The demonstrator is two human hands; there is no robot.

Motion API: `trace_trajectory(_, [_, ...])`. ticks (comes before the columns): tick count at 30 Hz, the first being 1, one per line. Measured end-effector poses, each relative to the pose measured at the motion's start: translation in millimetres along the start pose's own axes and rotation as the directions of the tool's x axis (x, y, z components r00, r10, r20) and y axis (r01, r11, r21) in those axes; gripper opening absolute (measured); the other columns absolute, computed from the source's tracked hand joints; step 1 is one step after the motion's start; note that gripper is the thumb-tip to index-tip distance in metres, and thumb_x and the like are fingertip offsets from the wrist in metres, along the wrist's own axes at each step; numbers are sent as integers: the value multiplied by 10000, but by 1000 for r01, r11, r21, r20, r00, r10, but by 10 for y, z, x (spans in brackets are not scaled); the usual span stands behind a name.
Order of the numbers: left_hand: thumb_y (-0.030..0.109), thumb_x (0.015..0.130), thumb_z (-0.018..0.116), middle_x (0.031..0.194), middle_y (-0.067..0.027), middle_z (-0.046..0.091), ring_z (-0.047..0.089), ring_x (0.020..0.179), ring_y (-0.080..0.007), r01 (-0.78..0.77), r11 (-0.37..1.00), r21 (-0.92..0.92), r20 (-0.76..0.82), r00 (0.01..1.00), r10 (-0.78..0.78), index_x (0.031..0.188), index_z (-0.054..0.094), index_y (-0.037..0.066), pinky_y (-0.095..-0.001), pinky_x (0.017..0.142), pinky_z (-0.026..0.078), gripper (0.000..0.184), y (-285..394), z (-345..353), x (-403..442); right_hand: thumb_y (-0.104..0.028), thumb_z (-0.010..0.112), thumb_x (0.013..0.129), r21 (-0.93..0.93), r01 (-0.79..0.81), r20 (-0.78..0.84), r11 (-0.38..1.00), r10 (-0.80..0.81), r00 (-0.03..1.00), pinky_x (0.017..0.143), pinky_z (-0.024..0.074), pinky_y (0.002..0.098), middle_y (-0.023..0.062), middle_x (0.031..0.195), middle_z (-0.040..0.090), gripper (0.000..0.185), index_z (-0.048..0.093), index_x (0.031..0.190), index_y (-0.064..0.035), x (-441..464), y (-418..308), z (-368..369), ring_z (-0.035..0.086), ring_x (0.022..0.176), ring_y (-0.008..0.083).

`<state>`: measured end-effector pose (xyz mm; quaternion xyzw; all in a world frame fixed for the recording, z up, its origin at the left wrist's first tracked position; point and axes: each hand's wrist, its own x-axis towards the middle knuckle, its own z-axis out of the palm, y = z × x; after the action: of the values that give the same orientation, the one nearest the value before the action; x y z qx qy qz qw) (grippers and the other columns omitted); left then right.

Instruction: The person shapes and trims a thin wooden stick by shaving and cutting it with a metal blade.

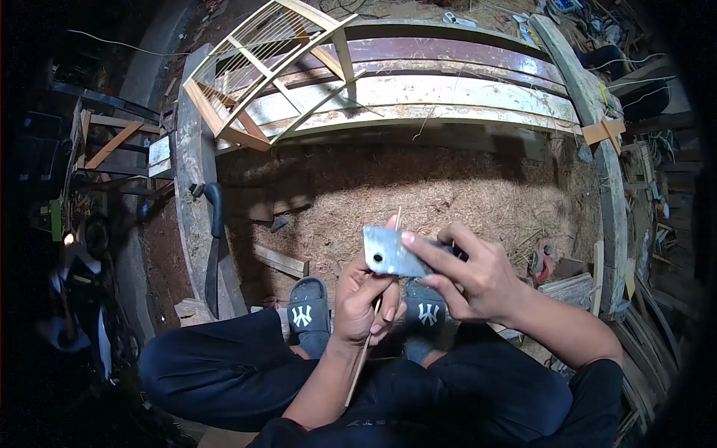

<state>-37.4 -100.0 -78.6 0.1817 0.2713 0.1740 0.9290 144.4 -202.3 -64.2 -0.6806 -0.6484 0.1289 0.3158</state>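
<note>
In the head view, the main risk looks to be a cut: your left hand [362, 305] sits close against the flat, grey metal blade with a round hole near its corner [397, 252], and one left fingertip shows just above its top edge, so a slip of the blade could carry it into your fingers. Which edge is sharp, you cannot tell from here. The thin, pale wooden strip [359, 372] might also bend or split if the blade presses unevenly, since it looks slender and its lower part hangs unsupported. Your left hand is closed around the strip, which crosses behind the blade: its upper end pokes out above the metal, and its lower length slants down beside your left wrist. Your right hand [478, 272] grips the blade from the right, index finger laid along its face, above your dark sandals [308, 328].
</note>
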Motion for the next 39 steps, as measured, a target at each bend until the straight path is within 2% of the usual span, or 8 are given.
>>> trace_trajectory(7, [39, 1033, 446, 509, -59, 489, 321, 311, -74, 21, 999, -40, -45, 999, -22, 1517, 380, 14, -217, 346, 295, 488, 16, 31, 9, -230, 670, 915, 6, 34, 51, 999, -34, 998, 487, 495, 362, 118, 859, 531, 568, 546, 1468, -192, -19, -3, -26, 563, 585, 212])
trace_trajectory(9, [41, 1031, 463, 501, -60, 486, 326, 310, -80, 37, 997, -64, -45, 998, -40, 1555, 324, 23, -227, 348, 299, 542, 24, 21, 30, -255, 684, 904, -27, -81, 20, 996, 82, 996, 495, 502, 364, 115, 861, 534, 583, 547, 1468, -195, -4, 122, -12, 569, 593, 214])
trace_trajectory(13, [51, 1036, 466, 495, -50, 484, 325, 309, -77, 4, 1000, 3, -29, 1000, -4, 1513, 397, 11, -226, 356, 300, 484, 34, 77, 14, -236, 680, 907, 18, 17, 30, 1000, -18, 999, 498, 510, 362, 109, 857, 546, 553, 570, 1447, -187, 15, -37, -89, 592, 611, 227])
trace_trajectory(17, [36, 1021, 467, 498, -64, 490, 333, 307, -89, 53, 998, -17, -70, 996, -54, 1509, 387, -7, -231, 352, 309, 496, 16, 7, 65, -259, 675, 909, -34, -53, 29, 998, 54, 998, 474, 502, 345, 97, 840, 557, 532, 593, 1430, -185, -15, 67, -20, 586, 593, 207])
trace_trajectory(27, [11, 1008, 491, 525, -59, 491, 343, 316, -84, 8, 1000, -21, -59, 998, -9, 1238, 572, -33, -233, 349, 317, 249, 23, 87, 28, -247, 652, 940, 64, 77, -28, 995, -76, 997, 430, 471, 319, 101, 826, 571, 491, 599, 1423, -180, 2, 31, 36, 510, 536, 162])
trace_trajectory(29, [-11, 996, 497, 528, -58, 492, 351, 322, -84, -11, 998, 56, -25, 1000, 13, 1288, 553, -46, -234, 358, 322, 300, 17, 54, 49, -243, 662, 928, 13, -2, -6, 1000, 2, 1000, 456, 492, 322, 100, 829, 569, 511, 591, 1431, -191, 15, 63, 9, 536, 560, 169])
trace_trajectory(35, [16, 1005, 524, 534, -41, 497, 361, 332, -81, 14, 999, 43, -53, 999, -12, 1426, 493, -13, -231, 370, 320, 423, 37, 136, 22, -231, 675, 918, 20, 77, 7, 997, -77, 997, 451, 506, 315, 99, 842, 576, 525, 585, 1433, -175, 3, 37, -10, 557, 555, 159])
trace_trajectory(39, [46, 1029, 512, 540, -21, 501, 359, 346, -68, 53, 994, 91, 1, 999, -53, 1542, 377, 38, -220, 385, 339, 531, 58, 118, 48, -209, 660, 937, -16, -184, -27, 983, 183, 983, 516, 524, 360, 136, 871, 592, 499, 584, 1426, -149, 57, 283, 20, 600, 621, 226])
